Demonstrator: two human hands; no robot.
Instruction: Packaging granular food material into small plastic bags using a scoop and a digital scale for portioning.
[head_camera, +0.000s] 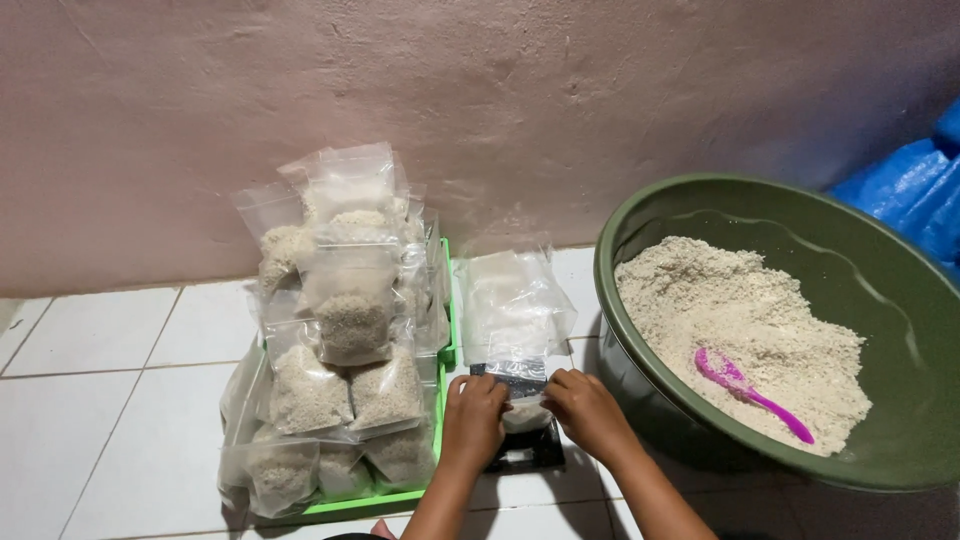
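View from above a white tiled floor (120, 420) against a pinkish wall (480, 90). At lower centre of the frame, the left hand (473, 420) and the right hand (587, 412) both pinch a small clear plastic bag (524, 410) of pale crumbs, fingers curled on its top edge, over a small black scale (528, 452). Just above lies a stack of empty clear bags (512, 305). To the left, a green tray (440, 400) holds a pile of filled bags (345, 330). At right, a large green basin (900, 440) holds loose pale crumbs (740, 320) and a pink spoon (745, 388). Blue plastic (915, 195) shows at upper right.
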